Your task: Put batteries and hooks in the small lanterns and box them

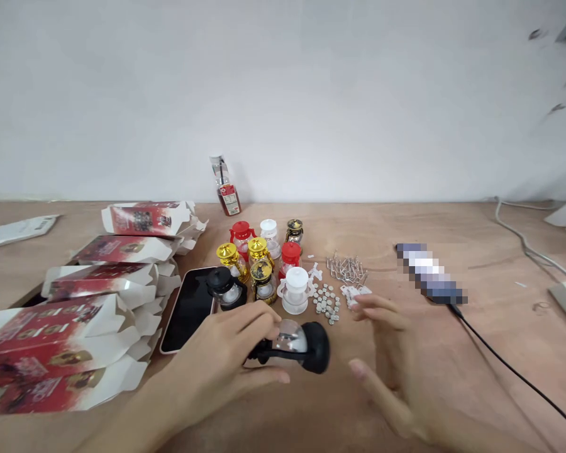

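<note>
My left hand grips a small black toy lantern by its top end. The lantern lies on its side in the air, its clear middle showing and its black base pointing right. To the right of that base, my right hand is held with thumb and fingers apart, nothing between them, slightly blurred. Just beyond the hands stand several more lanterns: a white one, a black one, plus red, gold and bronze ones. Small silver button cells lie loose beside the white lantern, near white plastic pieces.
Red and white cartons are stacked at the left. Next to them lies a tablet-like black screen. Bent metal wires sit behind the cells. A bottle stands by the wall. A phone with a black cable lies at the right.
</note>
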Available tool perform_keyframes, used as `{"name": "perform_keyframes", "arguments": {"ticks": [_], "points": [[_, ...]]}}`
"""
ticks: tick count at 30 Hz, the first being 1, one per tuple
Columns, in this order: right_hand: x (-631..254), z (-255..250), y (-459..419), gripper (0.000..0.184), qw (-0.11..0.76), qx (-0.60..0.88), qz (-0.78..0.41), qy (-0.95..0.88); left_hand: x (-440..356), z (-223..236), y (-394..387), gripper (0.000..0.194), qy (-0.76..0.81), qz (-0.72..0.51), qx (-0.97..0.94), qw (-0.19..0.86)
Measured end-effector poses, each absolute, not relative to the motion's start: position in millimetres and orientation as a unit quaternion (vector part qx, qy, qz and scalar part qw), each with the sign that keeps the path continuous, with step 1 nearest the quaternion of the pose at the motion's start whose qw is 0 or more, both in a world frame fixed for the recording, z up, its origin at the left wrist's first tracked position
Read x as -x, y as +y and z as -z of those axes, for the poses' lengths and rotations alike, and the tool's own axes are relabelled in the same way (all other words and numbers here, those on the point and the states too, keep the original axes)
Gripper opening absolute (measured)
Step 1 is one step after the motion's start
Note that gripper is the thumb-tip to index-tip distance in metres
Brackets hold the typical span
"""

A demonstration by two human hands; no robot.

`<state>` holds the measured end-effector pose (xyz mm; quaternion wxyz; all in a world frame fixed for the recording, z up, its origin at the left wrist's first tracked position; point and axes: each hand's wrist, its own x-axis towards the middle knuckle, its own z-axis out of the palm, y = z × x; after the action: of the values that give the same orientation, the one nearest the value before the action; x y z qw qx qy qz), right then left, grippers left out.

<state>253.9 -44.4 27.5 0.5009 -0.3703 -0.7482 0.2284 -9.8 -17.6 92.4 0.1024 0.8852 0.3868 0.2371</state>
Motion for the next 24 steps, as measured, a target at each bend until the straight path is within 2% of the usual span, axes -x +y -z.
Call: {"name": "perform_keyframes", "arguments": {"ticks": [3,4,6,7,9,11,13,17,20,24], "points": [[-232,-16,-25,0.063,0.457,0.305,-0.361,-0.753,4,-66,-28,0.032,0.413,-0.446,-0.76,0.231],[-226,-13,-24,0.061,0.446,0.284,-0.395,-0.752,-1,-54,-30,0.033,0.414,-0.484,-0.724,0.266],[-216,-8,-24,0.049,0.449,0.269,-0.406,-0.749,-11,-32,-31,0.044,0.412,-0.483,-0.7,0.326],[-213,-7,-24,0.044,0.462,0.267,-0.388,-0.752,-15,-23,-29,0.053,0.414,-0.472,-0.705,0.329],[-212,-5,-20,0.045,0.48,0.252,-0.325,-0.775,-23,-11,-23,0.062,0.419,-0.457,-0.722,0.307],[-217,0,-9,0.05,0.49,0.25,-0.25,-0.797,-28,-6,-13,0.056,0.435,-0.459,-0.722,0.279],[-227,6,4,0.045,0.491,0.307,-0.175,-0.796,-32,-5,-4,0.047,0.449,-0.487,-0.703,0.259],[-246,16,23,0.017,0.378,0.439,-0.056,-0.813,-36,-5,2,0.033,0.402,-0.528,-0.703,0.255],[-248,17,24,0.012,0.328,0.459,-0.025,-0.825,-34,-3,-1,0.028,0.347,-0.513,-0.734,0.279],[-244,19,23,0.011,0.324,0.452,-0.005,-0.831,-27,1,-4,0.028,0.329,-0.49,-0.76,0.274]]}}
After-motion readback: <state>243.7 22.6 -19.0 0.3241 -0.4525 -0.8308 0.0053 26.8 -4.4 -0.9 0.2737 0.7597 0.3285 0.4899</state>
